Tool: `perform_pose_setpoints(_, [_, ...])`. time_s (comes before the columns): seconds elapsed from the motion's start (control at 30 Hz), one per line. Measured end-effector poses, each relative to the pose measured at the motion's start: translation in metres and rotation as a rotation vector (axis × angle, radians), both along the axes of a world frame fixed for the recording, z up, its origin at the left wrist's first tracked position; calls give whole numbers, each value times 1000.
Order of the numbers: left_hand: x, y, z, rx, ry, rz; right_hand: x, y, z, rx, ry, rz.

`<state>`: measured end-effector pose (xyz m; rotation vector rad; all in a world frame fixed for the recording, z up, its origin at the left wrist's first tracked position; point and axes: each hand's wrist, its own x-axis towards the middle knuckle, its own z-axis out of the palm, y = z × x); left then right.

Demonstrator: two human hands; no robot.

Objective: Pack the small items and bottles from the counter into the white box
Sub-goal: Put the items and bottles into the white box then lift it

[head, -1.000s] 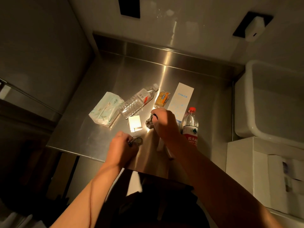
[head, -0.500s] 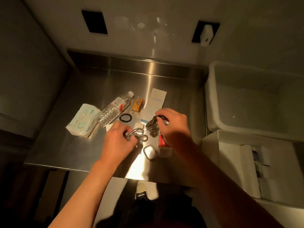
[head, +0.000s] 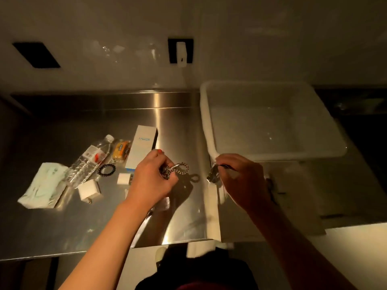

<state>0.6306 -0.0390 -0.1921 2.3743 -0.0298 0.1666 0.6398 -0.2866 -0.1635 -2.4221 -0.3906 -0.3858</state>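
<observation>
Holding a chain [head: 177, 171], the left hand [head: 152, 183] sat well left of the box [head: 206, 122]; right hand [head: 240, 181], pinching sth small & unclear, was nearer.

One clear bottle [head: 87, 162]; one tissue pack [head: 41, 186]; one tall white carton [head: 142, 148]; one hair tie [head: 106, 169]; one charger plug [head: 89, 190]; one metal chain [head: 178, 170]; one white tub [head: 270, 120]; two hands.
</observation>
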Motion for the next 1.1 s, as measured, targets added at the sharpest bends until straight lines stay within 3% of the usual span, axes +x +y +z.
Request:
perform_pose_setpoints(0.23, [17,-50,-5,32,10,-73,5,-65,-57,15,167,-59])
perform_pose_setpoints(0.43, [14,-79,-13,37,37,-108,24,-86,-108,61,152,156])
perform_pose_setpoints(0.57, [12,-98,-19,47,80,-137,37,-90,-129,65,309,188])
perform_pose_setpoints(0.9, [4,-137,-27,33,123,-170,43,-128,-157,-401,623,78])
perform_pose_setpoints(1.1, [5,-149,-21,68,127,-188,37,-136,-155,-223,639,36])
